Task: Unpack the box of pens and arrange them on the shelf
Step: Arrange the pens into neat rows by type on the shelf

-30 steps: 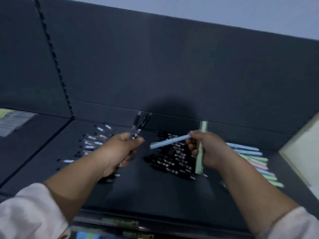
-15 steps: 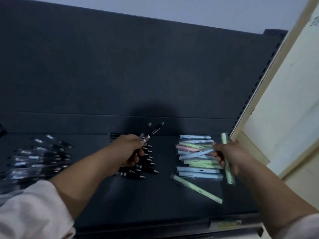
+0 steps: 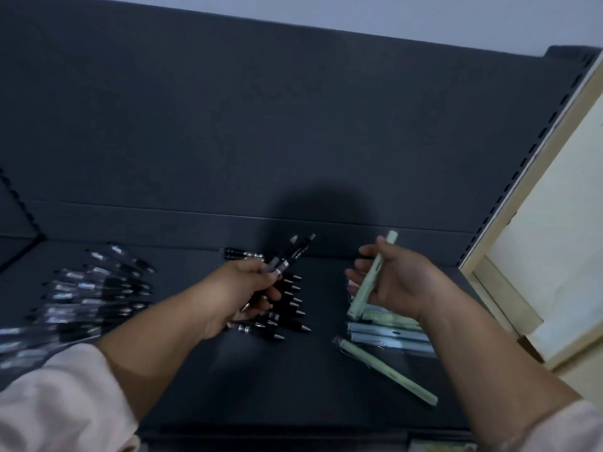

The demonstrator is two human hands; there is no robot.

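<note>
My left hand (image 3: 248, 288) grips two black pens (image 3: 288, 254) whose ends stick up and to the right, above a row of black pens (image 3: 287, 308) lying on the dark shelf (image 3: 310, 380). My right hand (image 3: 398, 282) holds one pale green pen (image 3: 372, 278) upright between thumb and fingers, over a stack of pastel blue and green pens (image 3: 388, 334). Another green pen (image 3: 388, 371) lies slanted in front of that stack. A group of clear-barrelled pens (image 3: 91, 295) lies at the left, blurred.
The shelf's dark back panel (image 3: 261, 125) rises behind the pens. A slotted upright (image 3: 522, 164) and a pale wooden panel (image 3: 554, 207) bound the shelf on the right. The shelf's front edge (image 3: 277, 438) runs along the bottom.
The light blue pen has left my right hand, which now holds only the green one and has lifted. The camera view has swung right since a second ago. My left hand keeps its two black pens.
</note>
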